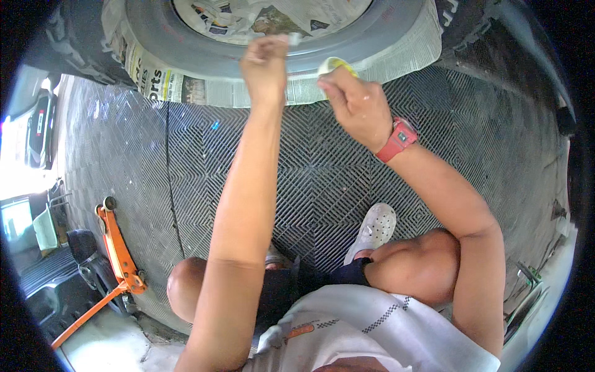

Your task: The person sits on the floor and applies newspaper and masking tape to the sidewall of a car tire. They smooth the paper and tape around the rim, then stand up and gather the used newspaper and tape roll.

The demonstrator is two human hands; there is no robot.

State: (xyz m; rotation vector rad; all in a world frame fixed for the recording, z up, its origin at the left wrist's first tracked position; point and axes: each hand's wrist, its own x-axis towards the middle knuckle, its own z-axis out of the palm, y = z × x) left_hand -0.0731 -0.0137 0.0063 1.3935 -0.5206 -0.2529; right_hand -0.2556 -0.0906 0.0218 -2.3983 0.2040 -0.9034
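A car wheel (396, 25) fills the top of the view, its face and the tyre around it masked with newspaper (204, 90). My left hand (265, 65) is raised to the grey rim, fingers pinched on a strip of masking tape (291, 38) against it. My right hand (354, 102), with a red watch on the wrist, grips a yellowish roll of masking tape (334, 64) close to the rim, just right of the left hand. The tape strip between roll and left hand is mostly hidden by the fingers.
I squat on dark grey grid floor tiles (310, 167), one white clog (375, 228) showing between my knees. An orange floor jack (118, 248) lies at the lower left beside a black seat. A parked car (37, 130) stands at the far left.
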